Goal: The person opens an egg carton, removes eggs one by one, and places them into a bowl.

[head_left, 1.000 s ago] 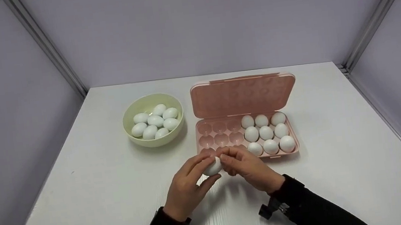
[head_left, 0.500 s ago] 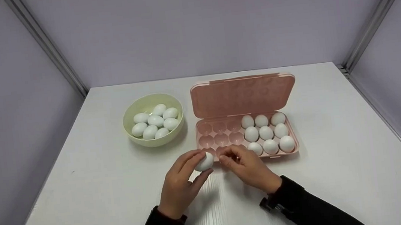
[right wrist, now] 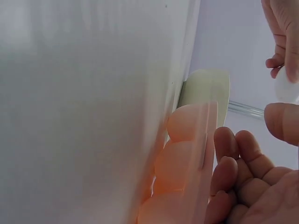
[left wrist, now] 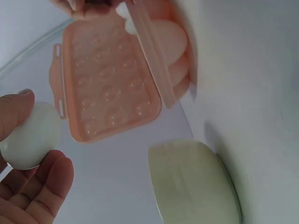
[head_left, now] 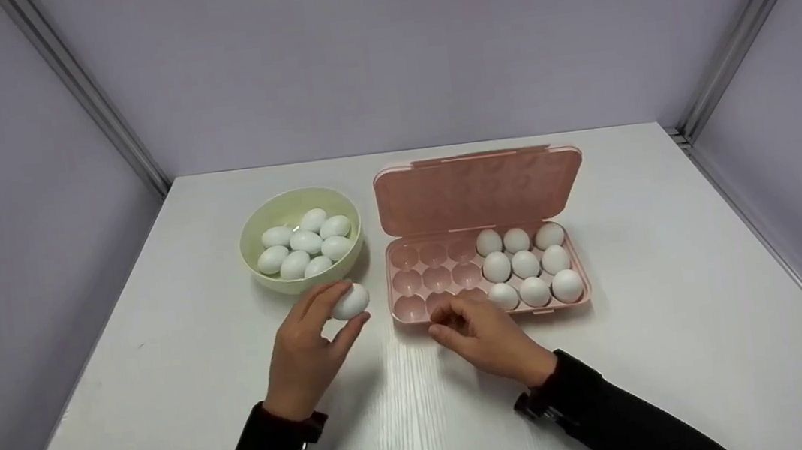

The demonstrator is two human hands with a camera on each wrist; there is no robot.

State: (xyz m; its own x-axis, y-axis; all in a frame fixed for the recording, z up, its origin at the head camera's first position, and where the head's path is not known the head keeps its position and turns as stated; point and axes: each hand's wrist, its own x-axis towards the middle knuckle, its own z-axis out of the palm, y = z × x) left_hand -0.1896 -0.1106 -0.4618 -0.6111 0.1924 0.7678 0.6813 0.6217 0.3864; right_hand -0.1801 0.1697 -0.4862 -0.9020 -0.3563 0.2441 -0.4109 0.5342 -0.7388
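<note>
My left hand (head_left: 302, 353) pinches a white egg (head_left: 352, 302) between thumb and fingers, just in front of the green bowl. In the left wrist view, the egg (left wrist: 35, 135) shows whole between the fingertips. My right hand (head_left: 493, 339) holds nothing; its fingers are loosely curled at the front edge of the pink egg box (head_left: 407, 282). Its fingertips (right wrist: 226, 142) lie close beside the box's rim in the right wrist view. White eggs fill the right half of the box, while bare cups show on the left, some hidden by my right hand.
The light green bowl (head_left: 286, 206) with several white eggs stands left of the box. The box's hinged lid (head_left: 472, 190) is raised at the back. White table (head_left: 647, 265) surrounds both, with pale panels (head_left: 381, 53) behind and at the sides.
My left hand has carried the egg left, away from my right hand and toward the bowl. The fingers of my right hand have loosened and hold nothing; that hand has barely moved.
</note>
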